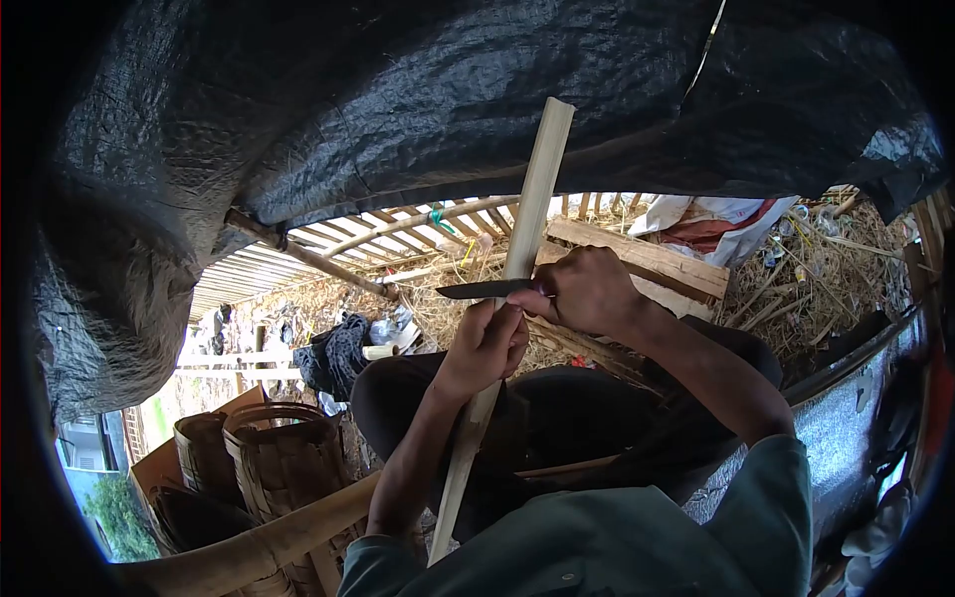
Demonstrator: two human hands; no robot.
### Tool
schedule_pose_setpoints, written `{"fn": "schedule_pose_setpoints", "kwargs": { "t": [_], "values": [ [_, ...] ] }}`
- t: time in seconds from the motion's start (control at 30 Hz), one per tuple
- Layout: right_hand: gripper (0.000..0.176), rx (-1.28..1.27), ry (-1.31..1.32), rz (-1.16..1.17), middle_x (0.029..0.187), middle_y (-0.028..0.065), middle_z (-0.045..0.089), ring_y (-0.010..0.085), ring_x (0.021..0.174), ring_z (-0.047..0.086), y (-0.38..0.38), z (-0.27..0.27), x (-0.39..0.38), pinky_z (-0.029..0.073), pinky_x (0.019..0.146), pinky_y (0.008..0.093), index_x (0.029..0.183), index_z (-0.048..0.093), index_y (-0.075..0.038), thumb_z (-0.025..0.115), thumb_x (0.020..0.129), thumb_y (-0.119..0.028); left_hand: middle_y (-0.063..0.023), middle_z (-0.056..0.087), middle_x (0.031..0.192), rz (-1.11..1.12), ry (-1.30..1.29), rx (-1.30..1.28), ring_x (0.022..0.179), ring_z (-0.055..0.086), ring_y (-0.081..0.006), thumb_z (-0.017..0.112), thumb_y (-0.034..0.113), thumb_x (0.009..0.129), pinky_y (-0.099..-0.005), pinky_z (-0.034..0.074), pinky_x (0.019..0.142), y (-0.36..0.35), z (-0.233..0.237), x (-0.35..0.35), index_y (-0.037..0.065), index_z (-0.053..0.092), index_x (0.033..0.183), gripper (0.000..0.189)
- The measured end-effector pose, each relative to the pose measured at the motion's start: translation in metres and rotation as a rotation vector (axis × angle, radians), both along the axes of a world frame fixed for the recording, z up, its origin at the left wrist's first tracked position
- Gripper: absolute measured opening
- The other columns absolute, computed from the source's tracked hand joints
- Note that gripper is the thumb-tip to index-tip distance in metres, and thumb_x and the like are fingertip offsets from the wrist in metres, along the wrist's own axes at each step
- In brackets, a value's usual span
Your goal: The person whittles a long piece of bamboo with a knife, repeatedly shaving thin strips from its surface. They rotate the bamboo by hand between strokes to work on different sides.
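A long, pale strip of split bamboo (540,189) slants upright in front of my body, its lower end down by my lap. My left hand (480,343) is closed round the strip near its middle. In my right hand (592,289) is a knife (482,290), its dark blade lying across the strip just above my left hand and its tip pointing left. The knife's handle is hidden in my right fist. My right thumb reaches along the blade, close to my left fingertips.
Black plastic sheeting (477,99) hangs across the top. Woven baskets (284,448) stand at lower left behind a bamboo pole (269,532). Beyond my knees lie a wooden plank (647,261), a white sack (731,229), straw and shavings (796,279). A dark net-like bundle (336,356) lies left.
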State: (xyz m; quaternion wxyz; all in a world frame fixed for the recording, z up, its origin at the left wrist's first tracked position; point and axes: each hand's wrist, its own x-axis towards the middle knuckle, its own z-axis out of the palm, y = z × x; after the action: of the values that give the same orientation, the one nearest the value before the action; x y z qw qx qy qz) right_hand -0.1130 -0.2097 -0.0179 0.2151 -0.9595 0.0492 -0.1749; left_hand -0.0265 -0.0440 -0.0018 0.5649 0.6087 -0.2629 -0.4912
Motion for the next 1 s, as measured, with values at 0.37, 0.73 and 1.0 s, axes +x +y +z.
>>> {"fn": "schedule_pose_setpoints", "kwargs": {
  "t": [0.37, 0.73, 1.0],
  "values": [
    [0.056, -0.096, -0.093, -0.047, 0.050, 0.0067, 0.059, 0.0211, 0.043, 0.060, 0.003, -0.006, 0.007, 0.046, 0.043, 0.0315, 0.062, 0.068, -0.011, 0.055, 0.081, -0.061, 0.0031, 0.030, 0.054, 0.019, -0.101, -0.035, 0.038, 0.026, -0.0045, 0.033, 0.018, 0.101, -0.0218, 0.023, 0.035, 0.003, -0.001, -0.001, 0.002, 0.052, 0.112, 0.027],
    [0.068, -0.096, -0.152, -0.422, 0.042, 0.0108, 0.054, 0.0274, 0.043, 0.061, -0.018, -0.010, 0.028, 0.051, 0.043, 0.0350, 0.056, 0.067, -0.007, 0.044, 0.087, -0.063, 0.0033, 0.032, 0.054, 0.084, -0.098, 0.040, 0.039, 0.031, -0.0039, 0.035, 0.019, 0.101, -0.0222, 0.024, 0.035, -0.001, 0.004, -0.003, 0.001, 0.046, 0.096, 0.021],
    [0.065, 0.077, -0.135, -0.388, 0.045, 0.0162, 0.055, 0.0346, 0.046, 0.061, -0.046, -0.010, 0.021, 0.052, 0.046, 0.0407, 0.060, 0.067, -0.001, 0.047, 0.089, -0.056, 0.0027, 0.035, 0.056, 0.047, -0.074, 0.058, 0.037, 0.032, -0.0044, 0.037, 0.023, 0.100, -0.0215, 0.025, 0.034, -0.002, 0.008, -0.004, 0.001, 0.045, 0.094, 0.023]
  ]
}}
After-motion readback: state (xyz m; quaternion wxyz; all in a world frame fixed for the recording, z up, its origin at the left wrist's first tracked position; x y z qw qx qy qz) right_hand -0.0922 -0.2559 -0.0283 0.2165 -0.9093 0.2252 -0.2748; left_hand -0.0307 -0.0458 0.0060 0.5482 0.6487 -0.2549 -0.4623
